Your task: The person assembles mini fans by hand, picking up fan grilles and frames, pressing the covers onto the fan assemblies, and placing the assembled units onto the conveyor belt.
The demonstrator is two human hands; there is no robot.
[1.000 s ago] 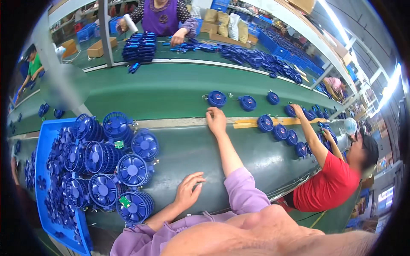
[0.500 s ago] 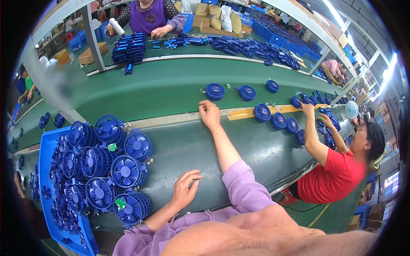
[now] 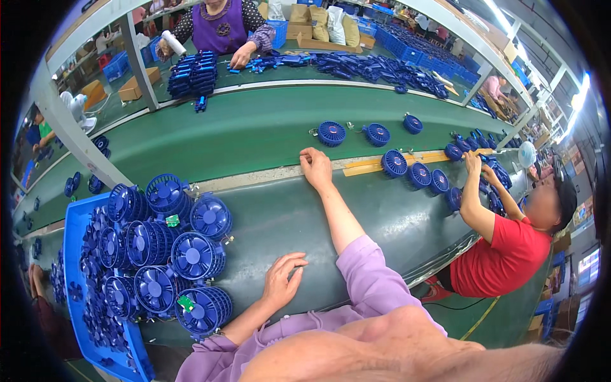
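Observation:
My left hand [image 3: 283,280] rests on the dark green bench top, fingers stretched out and holding nothing. To its left stand several stacks of round blue fan housings [image 3: 198,254], some with small green circuit boards [image 3: 186,303] hanging on wires. My right hand [image 3: 316,169] reaches forward to the bench's far edge, beside the green belt, its fingers loosely bent and slightly apart with nothing in them. Closest to it on the belt lies a blue fan head [image 3: 331,133] with a small wired part. More fan heads [image 3: 394,163] form a row to the right.
A blue tray [image 3: 75,254] full of small blue parts stands left of the stacks. A person in red [image 3: 503,254] handles parts at the right. Across the belt, a person in a purple apron [image 3: 219,28] works behind blue pieces [image 3: 375,70]. A metal post [image 3: 76,134] rises at left.
The view has shifted slightly. Fan heads on the belt have moved a little to the right. The person across has lowered a hand onto the blue pieces. My hands keep nearly the same places.

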